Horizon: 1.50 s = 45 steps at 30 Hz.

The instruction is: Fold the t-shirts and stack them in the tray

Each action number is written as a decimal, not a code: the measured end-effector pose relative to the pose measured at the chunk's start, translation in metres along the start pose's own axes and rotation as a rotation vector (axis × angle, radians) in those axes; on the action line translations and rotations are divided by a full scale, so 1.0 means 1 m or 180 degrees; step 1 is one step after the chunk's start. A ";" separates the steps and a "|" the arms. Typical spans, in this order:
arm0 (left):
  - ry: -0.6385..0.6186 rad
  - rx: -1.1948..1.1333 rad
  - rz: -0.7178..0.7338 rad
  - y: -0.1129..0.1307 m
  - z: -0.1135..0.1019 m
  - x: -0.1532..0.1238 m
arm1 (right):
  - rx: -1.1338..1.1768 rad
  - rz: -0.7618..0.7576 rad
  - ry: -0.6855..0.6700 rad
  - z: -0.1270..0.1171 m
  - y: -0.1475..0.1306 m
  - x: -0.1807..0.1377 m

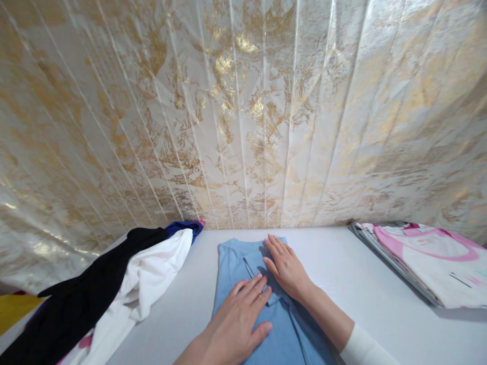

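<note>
A light blue garment (232, 258), folded lengthwise into a long strip, lies on the white surface in front of me. My left hand (243, 314) rests on its middle with fingers stretched out and palm down. Farther up and to the right, my right hand (285, 266) lies flat near the top right edge of the cloth, its fingers extended. Both hands touch the fabric without gripping it. A dark line, maybe a printed mark or a crease, shows between the hands. The lower end of the garment runs out of the frame.
On the left is a loose heap with a black garment (95, 274), a white garment (144, 274), a blue piece (186, 227) and yellow cloth (17, 309). A stack of folded shirts (426, 263) lies at right. Behind hangs a gold-patterned curtain (243, 126).
</note>
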<state>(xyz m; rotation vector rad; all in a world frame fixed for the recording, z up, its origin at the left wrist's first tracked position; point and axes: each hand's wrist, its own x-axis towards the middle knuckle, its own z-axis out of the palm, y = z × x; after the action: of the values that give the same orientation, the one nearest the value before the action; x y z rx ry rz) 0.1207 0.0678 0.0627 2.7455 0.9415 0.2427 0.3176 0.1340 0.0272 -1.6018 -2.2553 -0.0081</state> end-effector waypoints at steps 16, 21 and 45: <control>0.0708 0.0279 -0.0964 0.000 0.005 -0.031 | 0.0262 -0.0588 -0.0318 0.001 -0.037 -0.008; 0.0499 0.0362 -0.0968 -0.001 -0.002 -0.022 | 0.0214 -0.0567 -0.0458 0.010 -0.040 -0.010; 0.0566 0.0374 -0.1015 -0.006 -0.002 -0.006 | 0.0173 -0.0534 -0.0405 0.009 -0.040 -0.010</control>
<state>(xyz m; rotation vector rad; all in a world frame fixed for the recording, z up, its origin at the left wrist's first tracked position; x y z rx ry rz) 0.1116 0.0689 0.0620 2.6553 1.4643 0.3893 0.2811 0.1121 0.0245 -1.4182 -2.4590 0.1131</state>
